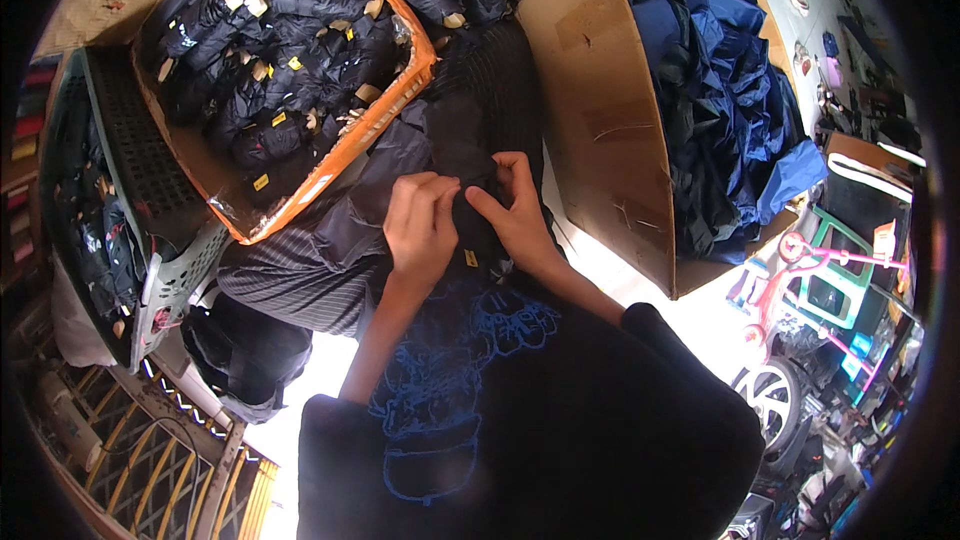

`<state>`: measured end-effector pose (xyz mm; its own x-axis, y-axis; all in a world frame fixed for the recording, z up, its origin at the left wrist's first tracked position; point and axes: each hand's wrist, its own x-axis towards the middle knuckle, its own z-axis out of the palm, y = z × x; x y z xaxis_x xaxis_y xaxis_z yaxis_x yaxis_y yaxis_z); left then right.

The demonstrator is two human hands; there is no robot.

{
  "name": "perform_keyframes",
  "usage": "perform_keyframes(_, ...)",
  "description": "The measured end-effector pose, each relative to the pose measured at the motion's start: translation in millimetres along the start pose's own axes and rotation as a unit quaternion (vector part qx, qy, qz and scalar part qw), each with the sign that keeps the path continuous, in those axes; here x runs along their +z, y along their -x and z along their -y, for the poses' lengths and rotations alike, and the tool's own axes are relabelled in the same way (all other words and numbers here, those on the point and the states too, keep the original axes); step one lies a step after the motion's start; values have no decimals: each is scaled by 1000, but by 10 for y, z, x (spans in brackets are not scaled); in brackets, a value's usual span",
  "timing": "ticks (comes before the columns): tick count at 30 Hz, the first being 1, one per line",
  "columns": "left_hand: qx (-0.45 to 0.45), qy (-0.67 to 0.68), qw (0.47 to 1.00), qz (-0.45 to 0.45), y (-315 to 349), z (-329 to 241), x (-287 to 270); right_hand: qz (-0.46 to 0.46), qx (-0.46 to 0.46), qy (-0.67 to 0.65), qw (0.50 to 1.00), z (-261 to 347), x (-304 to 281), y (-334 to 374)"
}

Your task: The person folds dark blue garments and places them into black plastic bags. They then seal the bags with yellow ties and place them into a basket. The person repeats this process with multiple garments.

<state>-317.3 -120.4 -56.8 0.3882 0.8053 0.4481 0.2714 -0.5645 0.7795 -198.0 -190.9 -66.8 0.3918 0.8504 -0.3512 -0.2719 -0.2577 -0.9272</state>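
Dark, thin black fabric (455,125) lies across my lap, over striped trousers (300,275). My left hand (422,225) is closed over the fabric, its thumb and fingertips pressed together at the cloth. Just right of it, my right hand (515,220) curls its fingers around the same dark cloth, with the thumb pointing toward the left hand. The part of the fabric under the fingers is hidden. A small yellow tag (470,258) shows below, between my wrists.
An orange-edged box (330,185) at the upper left holds several rolled black bundles with yellow tags. Left of it stands a dark plastic crate (140,155). On the right, a cardboard box (610,130) holds blue fabric (720,50). A pink scooter (770,300) stands farther right.
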Motion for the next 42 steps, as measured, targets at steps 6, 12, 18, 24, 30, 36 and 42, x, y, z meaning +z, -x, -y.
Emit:
perform_keyframes(6,51,18,998,17,209,-25,118,11,26,-87,996,115,-30,72)
perform_keyframes(12,-43,139,986,87,122,8,202,-48,32,-154,986,105,-207,48)
perform_keyframes(18,-387,350,852,32,-169,-90,271,31,-3,-41,999,39,-175,144)
perform_keyframes(24,-347,405,846,0,-34,41,318,32,127,43,991,-221,-324,298)
perform_keyframes(30,-435,566,699,51,-55,73,90,61,162,44,984,177,6,296)
perform_keyframes(36,-397,515,759,44,98,104,47,53,62,137,987,128,177,263)
perform_keyframes(42,-359,578,730,62,182,222,-68,129,79,56,987,190,195,203)
